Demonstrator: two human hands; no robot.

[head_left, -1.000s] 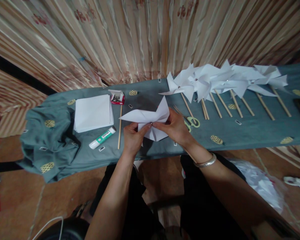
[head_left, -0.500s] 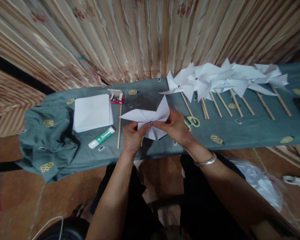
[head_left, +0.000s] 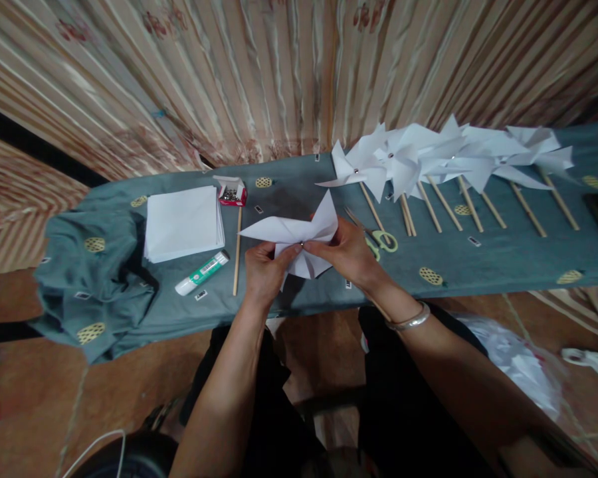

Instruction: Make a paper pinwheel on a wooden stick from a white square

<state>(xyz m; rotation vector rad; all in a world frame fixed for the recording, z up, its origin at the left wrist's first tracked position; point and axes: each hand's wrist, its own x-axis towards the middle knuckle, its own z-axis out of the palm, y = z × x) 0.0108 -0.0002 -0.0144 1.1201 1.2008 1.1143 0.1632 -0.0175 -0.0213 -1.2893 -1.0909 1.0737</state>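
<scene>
So outfit-wise it's pretty simple: both forearms are bare, and the left hand (head_left: pixel 265 273) and its wrist are totally plain. The right hand (head_left: pixel 351 252) gets the bling, a shiny silver-coloured bangle (head_left: pixel 409 317), a smooth rounded band sitting around the wrist. Down below it's black pants (head_left: pixel 401 398), loose-looking and plain. There's a dark patch (head_left: pixel 553 451) near the right elbow, honestly too murky to tell if it's sleeve.
</scene>
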